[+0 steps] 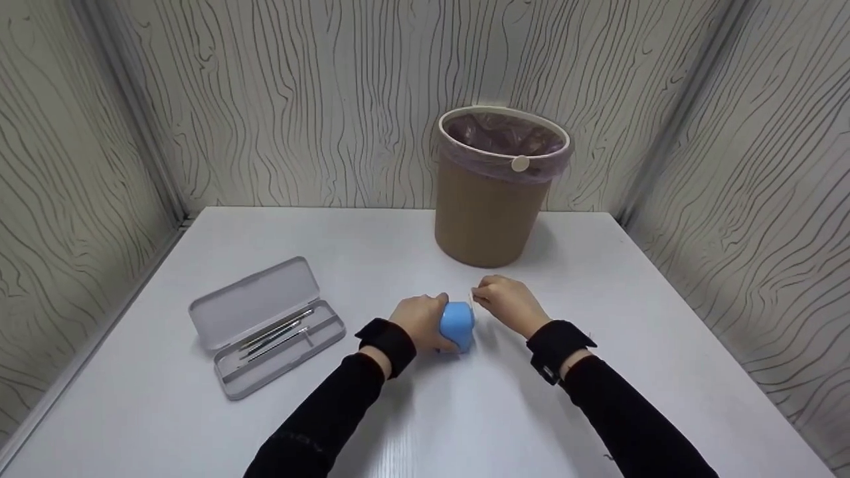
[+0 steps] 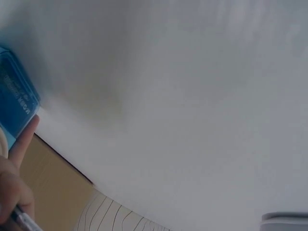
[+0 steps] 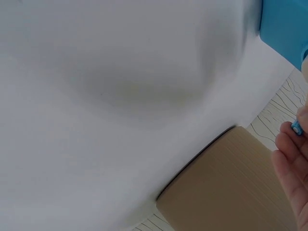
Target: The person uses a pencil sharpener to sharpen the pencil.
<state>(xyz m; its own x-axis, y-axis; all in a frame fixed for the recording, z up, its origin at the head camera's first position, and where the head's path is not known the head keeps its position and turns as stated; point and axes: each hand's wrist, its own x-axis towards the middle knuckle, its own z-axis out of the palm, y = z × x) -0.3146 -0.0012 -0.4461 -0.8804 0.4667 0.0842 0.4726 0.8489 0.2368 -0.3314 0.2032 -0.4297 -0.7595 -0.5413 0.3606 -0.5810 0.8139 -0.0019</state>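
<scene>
1. The blue container carries a label with small white writing, seen in the left wrist view, but the letters are too blurred to read
2. It is a light blue, rounded plastic piece standing on the white table, near the middle, in front of the bin
3. The left hand has its fingers curled around the left side of the blue container and grips it
4. The right hand is just beside the top of the container, fingers bent together; it pinches a small thin item with a blue tip, too small to identify
5. The tan waste bin stands at the back of the table, lined with a pinkish plastic bag, and a round white clip sits on its rim
6. The grey flat case lies open at the left, its lid folded back; inside the tray lie several thin metal tools, side by side
</scene>
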